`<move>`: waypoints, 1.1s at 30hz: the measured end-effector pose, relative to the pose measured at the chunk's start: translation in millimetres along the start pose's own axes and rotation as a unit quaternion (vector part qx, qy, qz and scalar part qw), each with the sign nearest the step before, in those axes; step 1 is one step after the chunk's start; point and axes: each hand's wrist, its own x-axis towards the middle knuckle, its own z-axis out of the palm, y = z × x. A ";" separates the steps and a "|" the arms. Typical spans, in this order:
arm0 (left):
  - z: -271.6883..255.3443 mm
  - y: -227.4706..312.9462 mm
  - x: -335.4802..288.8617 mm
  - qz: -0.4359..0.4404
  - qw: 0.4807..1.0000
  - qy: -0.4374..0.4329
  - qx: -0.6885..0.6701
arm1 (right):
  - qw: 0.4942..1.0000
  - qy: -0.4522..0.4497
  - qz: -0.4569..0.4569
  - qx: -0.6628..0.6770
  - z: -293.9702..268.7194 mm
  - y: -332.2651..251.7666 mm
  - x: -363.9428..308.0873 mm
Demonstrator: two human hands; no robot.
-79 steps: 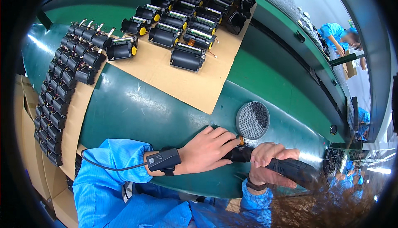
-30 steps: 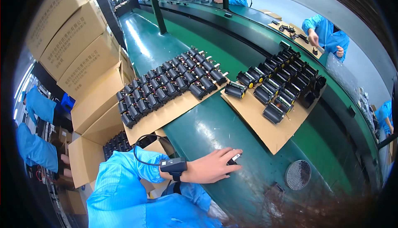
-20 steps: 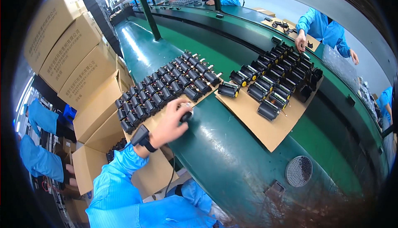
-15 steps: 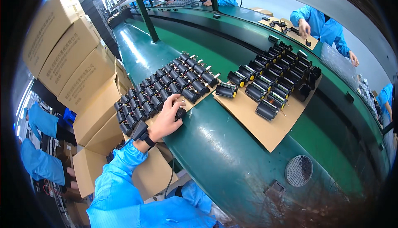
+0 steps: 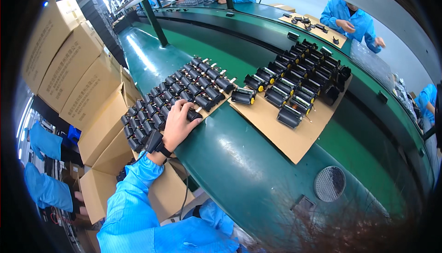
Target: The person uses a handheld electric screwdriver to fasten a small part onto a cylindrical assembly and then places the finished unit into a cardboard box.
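My left hand [image 5: 177,126], with a black strap and a small device at its wrist, reaches over the near edge of a tightly packed block of black cylindrical parts [image 5: 177,88]. Thumb and fingers close around one black cylindrical part [image 5: 193,114] at the near right of the block. That part is half hidden by the fingers. The block lies on cardboard, with thin wires and small metal ends showing between the rows. My right hand is out of view.
Right of the block, a cardboard sheet [image 5: 294,147] carries rows of black housings [image 5: 287,116] with yellow ends. A round perforated metal disc [image 5: 329,184] is in the green tabletop [image 5: 230,161]. An open carton [image 5: 99,188] stands at left below stacked boxes [image 5: 76,55]. Co-workers in blue [image 5: 354,20] sit opposite.
The whole view has shifted slightly. My left hand remains at the same cylindrical part, its fingers closer around it. The co-worker opposite has raised both hands off the board.
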 end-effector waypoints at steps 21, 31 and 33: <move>37.1 197.6 99.8 0.327 0.941 -0.037 -0.083 | 0.996 -0.068 -0.007 0.058 0.2 7.6 -8.3; 27.3 232.0 76.7 0.333 0.910 -0.124 -0.215 | 0.998 -0.030 -0.005 0.052 13.5 7.5 -12.2; 10.9 263.4 45.6 0.359 0.870 -0.193 -0.277 | 0.998 -0.020 -0.003 0.057 15.5 6.6 -14.3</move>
